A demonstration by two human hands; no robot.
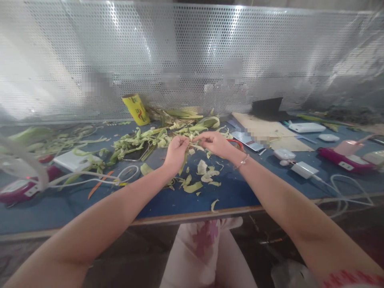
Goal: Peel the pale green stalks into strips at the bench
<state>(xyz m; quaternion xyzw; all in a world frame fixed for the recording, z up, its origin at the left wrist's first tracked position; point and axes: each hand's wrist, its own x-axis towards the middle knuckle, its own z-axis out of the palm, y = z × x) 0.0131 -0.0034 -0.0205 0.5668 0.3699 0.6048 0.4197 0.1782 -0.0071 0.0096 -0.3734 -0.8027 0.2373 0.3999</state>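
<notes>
My left hand [176,152] is closed in a pinch over the middle of the blue table, on a green plant stem [183,163] that hangs down below the fingers. Close by on the right, my right hand [216,144] has its thumb and forefinger pressed together, almost meeting the left fingertips. What lies between the right fingers is too small to make out. Behind both hands spreads a heap of green stems and leaves [162,137]. Torn pale green leaf pieces [193,187] lie scattered in front of them.
A yellow cardboard tube [136,110] leans at the back. Phones, including one on the right [249,141], lie about. White cables [349,180] and purple power strips [345,160] flank the work area. A perforated metal panel [186,52] rises behind the table, whose front edge [192,217] is near my lap.
</notes>
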